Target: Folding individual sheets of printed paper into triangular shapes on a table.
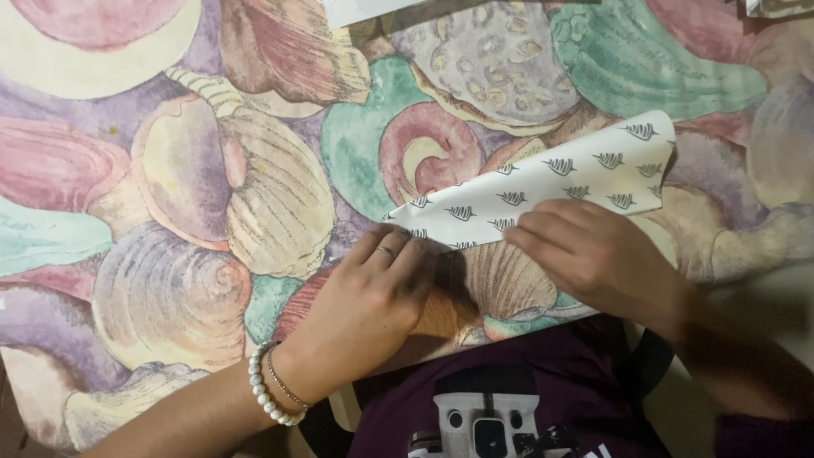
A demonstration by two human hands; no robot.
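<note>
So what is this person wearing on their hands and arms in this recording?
The left hand has a thin ring on one finger, and its wrist carries a white pearl-like bead bracelet beside a slim metal chain bracelet. The forearm is bare. The right hand shows no jewellery; a dark purple sleeve begins further up.

Table surface, covered by a shell-print cloth (170, 212): broad left half lies flat and bare, open passage for a hand from the left edge up to the folded paper.

Folded white paper (543, 182) with small dark tree marks lies slantwise right of centre, a low, flat obstacle. Left hand (373, 293) and right hand (593, 254) both press on its near edge, blocking approach from the person's side.

Far side: a pale sheet edge (365, 8) juts in at the top; another scrap (776, 7) at the top right corner. Between these and the folded paper, cloth runs unobstructed.

Right margin beyond the paper: open cloth.
</note>
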